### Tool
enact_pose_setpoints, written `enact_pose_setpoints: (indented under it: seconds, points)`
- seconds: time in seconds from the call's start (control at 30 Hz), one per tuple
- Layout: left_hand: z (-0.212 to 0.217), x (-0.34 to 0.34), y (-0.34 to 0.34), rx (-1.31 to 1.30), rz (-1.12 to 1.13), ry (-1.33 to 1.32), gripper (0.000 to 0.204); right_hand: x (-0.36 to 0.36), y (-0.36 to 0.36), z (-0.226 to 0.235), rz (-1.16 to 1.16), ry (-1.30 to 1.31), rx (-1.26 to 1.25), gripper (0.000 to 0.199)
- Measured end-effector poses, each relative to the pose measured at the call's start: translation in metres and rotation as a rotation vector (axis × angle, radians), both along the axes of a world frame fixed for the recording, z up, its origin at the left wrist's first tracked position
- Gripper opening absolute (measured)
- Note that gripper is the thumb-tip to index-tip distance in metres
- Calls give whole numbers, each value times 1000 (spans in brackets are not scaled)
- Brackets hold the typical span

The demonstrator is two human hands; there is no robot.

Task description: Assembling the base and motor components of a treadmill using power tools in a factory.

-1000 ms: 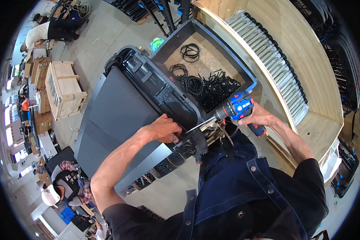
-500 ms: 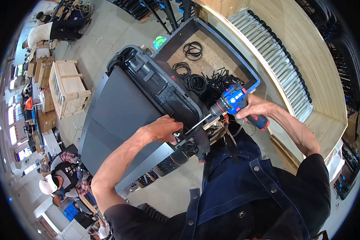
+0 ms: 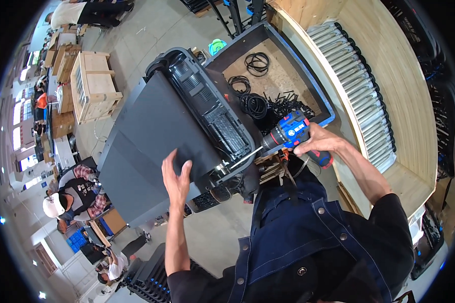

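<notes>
My right hand [image 3: 319,138] grips a blue and red cordless drill [image 3: 292,129] at the near end of a treadmill [image 3: 156,121] with a dark belt. Its long thin bit [image 3: 246,157] slants down and left toward a shiny metal piece [image 3: 220,169] at the corner of the frame; whether the tip touches it, I cannot tell. My left hand [image 3: 176,183] hovers over the belt's near edge, fingers spread and holding nothing. A black motor housing [image 3: 192,83] lies uncovered along the treadmill's end, its inner parts showing.
Beyond the drill, a grey tray [image 3: 301,63] holds coiled black cables [image 3: 257,64] and loose black bolts [image 3: 285,105]. On the right stands a wooden crate [image 3: 409,101] with silver rollers [image 3: 346,76]. Another wooden crate [image 3: 93,86] and a person in a white cap [image 3: 76,197] are off left.
My left hand has left the metal piece at the corner, moving left and opening. The drill stays at the corner, its bit still pointing there. The whole view has shifted slightly.
</notes>
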State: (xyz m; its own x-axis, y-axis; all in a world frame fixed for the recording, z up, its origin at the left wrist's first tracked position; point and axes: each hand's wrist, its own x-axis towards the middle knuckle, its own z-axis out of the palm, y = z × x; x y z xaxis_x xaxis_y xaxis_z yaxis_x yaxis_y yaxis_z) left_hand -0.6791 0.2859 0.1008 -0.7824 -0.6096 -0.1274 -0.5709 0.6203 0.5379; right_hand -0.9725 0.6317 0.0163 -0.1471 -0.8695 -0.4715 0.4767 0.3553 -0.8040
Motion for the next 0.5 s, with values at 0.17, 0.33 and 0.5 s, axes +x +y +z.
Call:
enact_pose_setpoints:
  seconds: [0.17, 0.33, 0.5]
  points:
    - [-60, 59, 34, -436, 139, 9, 49, -10, 26, -23, -53, 141, 82, 54]
    - [-57, 77, 32, -511, 179, 5, 45, -6, 52, 13, -540, 303, 143, 62]
    - [-57, 70, 36, -456, 203, 36, 44, -8, 20, -42, -875, 792, 353, 52]
